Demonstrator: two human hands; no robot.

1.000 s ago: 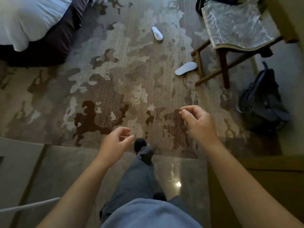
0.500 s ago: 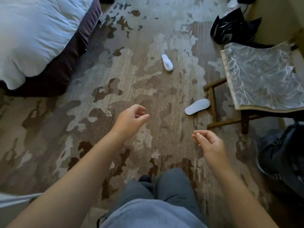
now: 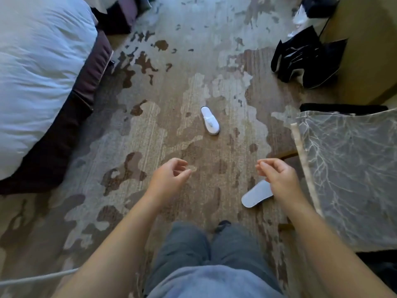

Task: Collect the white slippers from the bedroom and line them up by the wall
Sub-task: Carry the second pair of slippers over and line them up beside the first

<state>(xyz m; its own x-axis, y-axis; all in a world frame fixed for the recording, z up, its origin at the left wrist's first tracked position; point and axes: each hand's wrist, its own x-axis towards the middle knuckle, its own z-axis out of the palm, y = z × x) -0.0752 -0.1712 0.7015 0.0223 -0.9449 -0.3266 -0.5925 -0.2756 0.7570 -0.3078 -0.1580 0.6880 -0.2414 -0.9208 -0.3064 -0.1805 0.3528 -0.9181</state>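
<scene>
Nothing has been collected yet, judging by how things lie: both white fabric slippers sit loose on the patterned brown-and-beige carpet [image 3: 150, 130], well apart from each other and not lined up against any wall. The farther white slipper with a closed toe [image 3: 210, 123] lies right way up in the middle of the floor, ahead of the person. The nearer white slipper lying sole-up [image 3: 255, 194] rests just beside the edge of the stool draped with a grey branch-patterned cloth [image 3: 352, 173], and part of it is hidden behind the right hand. The left hand [image 3: 169, 179] hangs over bare carpet with fingers loosely curled and nothing in its grip. The right hand [image 3: 277, 179] is likewise half-curled and empty, held above the upturned slipper; it looks raised clear of it, though how far cannot be told from this one view. The person's grey-trousered legs [image 3: 210, 250] stand just short of that slipper. To the left is the bed with a white duvet and dark base [image 3: 40, 78]; at upper right a crumpled black bag [image 3: 307, 61] lies against a tan piece of furniture [image 3: 365, 46]. What remains seems to be the whole job: pick up the near slipper, then the far one, and carry both to a wall.
</scene>
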